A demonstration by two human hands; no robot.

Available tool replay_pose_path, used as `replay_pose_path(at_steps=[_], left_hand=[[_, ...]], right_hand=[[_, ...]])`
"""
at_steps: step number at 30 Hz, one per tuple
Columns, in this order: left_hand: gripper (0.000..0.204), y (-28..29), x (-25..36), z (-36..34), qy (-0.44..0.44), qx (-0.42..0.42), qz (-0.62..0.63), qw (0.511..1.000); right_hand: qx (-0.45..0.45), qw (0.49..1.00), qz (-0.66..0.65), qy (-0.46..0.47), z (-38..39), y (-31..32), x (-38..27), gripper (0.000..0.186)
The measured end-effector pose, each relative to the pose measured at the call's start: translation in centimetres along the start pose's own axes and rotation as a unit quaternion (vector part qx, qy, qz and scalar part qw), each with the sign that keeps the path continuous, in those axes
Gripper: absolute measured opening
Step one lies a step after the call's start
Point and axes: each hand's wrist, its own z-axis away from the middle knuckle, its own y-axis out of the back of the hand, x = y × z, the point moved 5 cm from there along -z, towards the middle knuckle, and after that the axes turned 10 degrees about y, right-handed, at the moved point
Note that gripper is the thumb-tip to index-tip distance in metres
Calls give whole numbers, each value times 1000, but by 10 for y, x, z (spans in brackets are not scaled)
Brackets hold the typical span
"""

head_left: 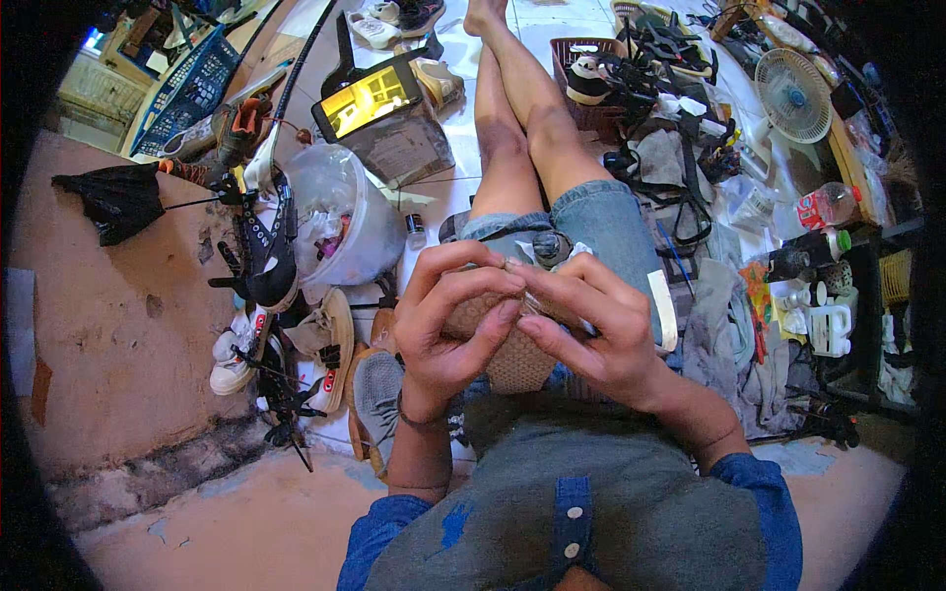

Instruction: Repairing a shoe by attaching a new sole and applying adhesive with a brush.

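Both my hands meet over my lap, close to my chest. My left hand (453, 320) and my right hand (591, 320) grip a tan shoe (514, 362) with a textured brown sole, fingers curled over its upper edge. My fingertips pinch together at the top of the shoe; what they pinch is too small to tell. A small dark bottle (550, 246) stands on my thigh just behind the hands. My legs stretch forward across the white tiled floor.
Shoes and sandals (296, 345) pile up at my left beside a clear plastic bag (340, 212). A lit tablet (367, 98) leans ahead. A brown basket (581, 108), a small fan (795, 94), bottles (823, 207) and rags (729, 335) crowd the right.
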Motion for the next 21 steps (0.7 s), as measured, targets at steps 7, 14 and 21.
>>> replay_pose_path(at_steps=[7, 14, 21], left_hand=[[23, 1, -1, 1, -1, -2, -2, 1000], [24, 1, -1, 0, -5, 0, -1, 1000], [24, 0, 0, 1, -2, -1, -2, 1000]], right_hand=[[-12, 1000, -3, -2, 0, 1, 0, 46], [-7, 1000, -2, -2, 1, 0, 0, 46], [-4, 1000, 2, 4, 2, 0, 0, 47]])
